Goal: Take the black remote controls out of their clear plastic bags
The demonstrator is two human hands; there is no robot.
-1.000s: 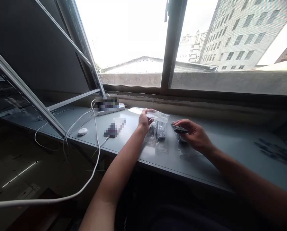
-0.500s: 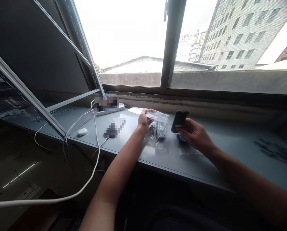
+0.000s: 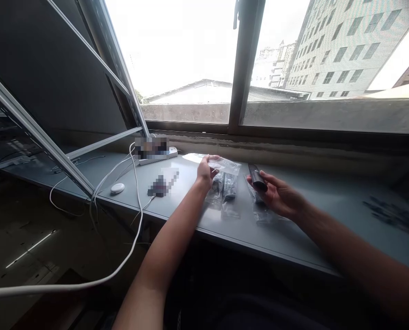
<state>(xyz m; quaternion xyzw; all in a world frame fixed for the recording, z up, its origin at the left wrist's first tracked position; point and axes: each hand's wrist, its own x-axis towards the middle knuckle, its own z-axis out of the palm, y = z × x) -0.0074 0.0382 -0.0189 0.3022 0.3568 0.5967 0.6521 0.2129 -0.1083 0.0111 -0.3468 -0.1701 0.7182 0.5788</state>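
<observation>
My left hand [image 3: 204, 173] pinches a clear empty plastic bag [image 3: 215, 162] and holds it just above the grey table [image 3: 303, 231]. My right hand [image 3: 277, 196] lies palm up and grips a small black device [image 3: 257, 177], tilted, between thumb and fingers. Under and between the hands lie several clear bags with dark parts inside [image 3: 226, 192], and another bag [image 3: 260, 207] sits below my right hand.
A white power strip [image 3: 156, 155] stands at the back left, with white cables [image 3: 122, 220] trailing off the table edge. A small white round object [image 3: 117, 188] and a blurred dark item [image 3: 161, 185] lie left of my hands. More dark parts [image 3: 391, 213] lie far right. A window frame [image 3: 240, 68] rises behind.
My right hand lifted the black device off the table, stood it upright, then turned palm up and lowered it, tilted. My left hand kept still with the bag.
</observation>
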